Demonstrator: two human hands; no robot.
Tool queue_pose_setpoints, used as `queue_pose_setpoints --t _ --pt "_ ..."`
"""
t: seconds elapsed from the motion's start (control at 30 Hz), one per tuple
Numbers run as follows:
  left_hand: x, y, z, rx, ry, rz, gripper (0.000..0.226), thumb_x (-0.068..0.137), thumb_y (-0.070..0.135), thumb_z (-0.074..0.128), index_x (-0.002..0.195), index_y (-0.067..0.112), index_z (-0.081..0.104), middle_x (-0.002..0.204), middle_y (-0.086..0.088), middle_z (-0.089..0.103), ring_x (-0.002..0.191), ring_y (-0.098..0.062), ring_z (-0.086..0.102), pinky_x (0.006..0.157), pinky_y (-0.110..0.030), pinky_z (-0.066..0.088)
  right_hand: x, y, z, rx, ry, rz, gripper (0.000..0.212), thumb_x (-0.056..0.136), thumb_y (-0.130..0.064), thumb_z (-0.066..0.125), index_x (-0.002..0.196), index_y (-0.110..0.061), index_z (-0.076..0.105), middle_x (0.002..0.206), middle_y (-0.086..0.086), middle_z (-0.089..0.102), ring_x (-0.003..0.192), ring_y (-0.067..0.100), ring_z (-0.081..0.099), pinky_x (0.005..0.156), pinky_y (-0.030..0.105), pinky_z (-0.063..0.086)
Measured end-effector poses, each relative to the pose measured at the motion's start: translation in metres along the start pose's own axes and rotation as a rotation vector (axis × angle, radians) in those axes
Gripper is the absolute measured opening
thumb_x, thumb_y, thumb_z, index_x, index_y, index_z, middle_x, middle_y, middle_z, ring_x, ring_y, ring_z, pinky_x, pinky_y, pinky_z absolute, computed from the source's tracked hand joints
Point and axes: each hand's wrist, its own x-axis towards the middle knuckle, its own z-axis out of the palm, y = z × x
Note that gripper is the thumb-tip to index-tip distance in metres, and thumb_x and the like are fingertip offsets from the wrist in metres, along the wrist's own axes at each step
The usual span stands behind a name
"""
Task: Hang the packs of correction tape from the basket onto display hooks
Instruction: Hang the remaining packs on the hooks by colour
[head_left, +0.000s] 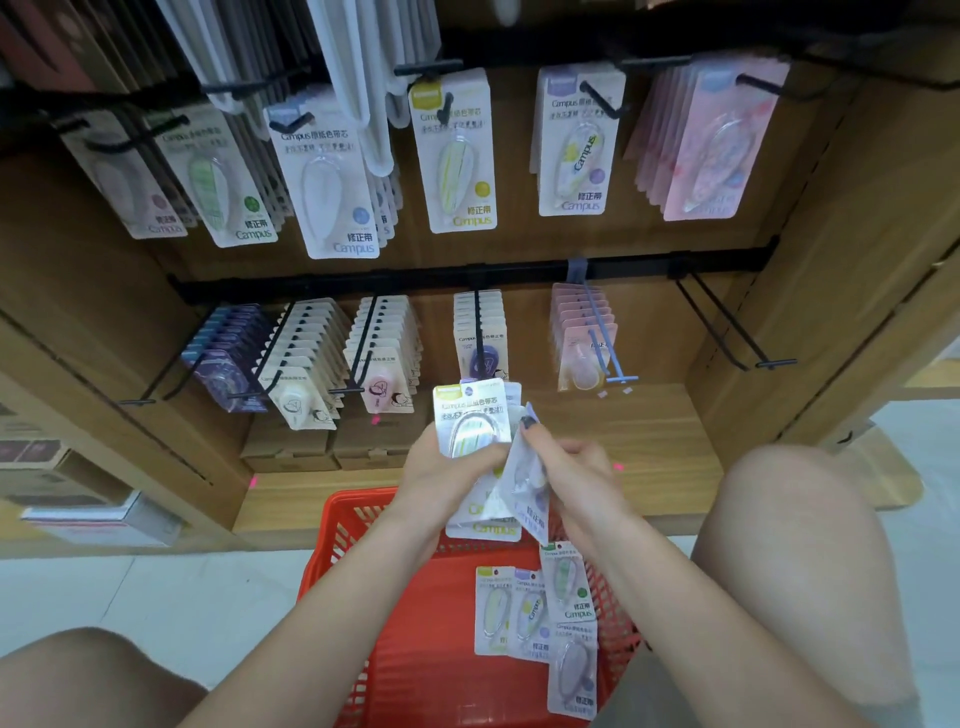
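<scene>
My left hand (447, 467) grips a small stack of correction tape packs (470, 415), the front one white with a green-striped dispenser. My right hand (571, 467) pinches one pack (527, 483) with a purple dot, tilted and drawn sideways out of that stack. Both hands are above the red plastic basket (415, 649) on the floor. Several more packs (540, 613) lie in the basket's right half. Two rows of black display hooks carry hanging packs; the yellow-green pack (457, 156) hangs in the upper row.
An empty black double hook (737, 332) juts out at the lower right. A light blue hook (602, 338) holds pink packs. Cardboard boxes (332, 441) sit on the wooden shelf. My knees flank the basket. Boxes stand at the far left.
</scene>
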Motion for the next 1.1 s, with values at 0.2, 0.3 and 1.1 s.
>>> queue_pose_setpoints --t 0.2,0.3,1.1 --pt "-0.007 0.013 0.011 -0.118 -0.045 -0.061 0.034 0.087 0.014 0.082 0.118 0.021 0.072 0.108 -0.006 0.08 0.097 -0.026 0.078 0.077 -0.042 0.065 0.004 -0.029 -0.021 -0.289 0.209 -0.344 0.049 0.083 -0.039 0.084 0.117 -0.022 0.054 0.106 -0.003 0.066 0.093 0.015 0.067 0.075 0.038 0.058" --pt "-0.012 0.015 0.024 -0.066 -0.032 -0.069 0.033 0.084 0.016 0.084 0.115 0.024 0.073 0.107 -0.003 0.08 0.099 -0.026 0.078 0.091 -0.053 0.061 -0.003 -0.039 -0.023 -0.374 0.188 -0.52 0.051 0.09 -0.04 0.079 0.128 -0.022 0.05 0.114 -0.005 0.065 0.102 0.012 0.063 0.079 0.026 0.05" --pt "-0.028 0.076 0.038 -0.208 -0.153 -0.156 0.038 0.09 0.022 0.078 0.126 0.019 0.07 0.114 -0.01 0.078 0.102 -0.029 0.077 0.085 -0.045 0.063 -0.021 -0.169 -0.052 0.06 -0.241 -0.695 0.03 0.098 -0.002 0.067 0.126 -0.01 0.059 0.109 0.004 0.079 0.102 0.026 0.077 0.081 0.047 0.063"
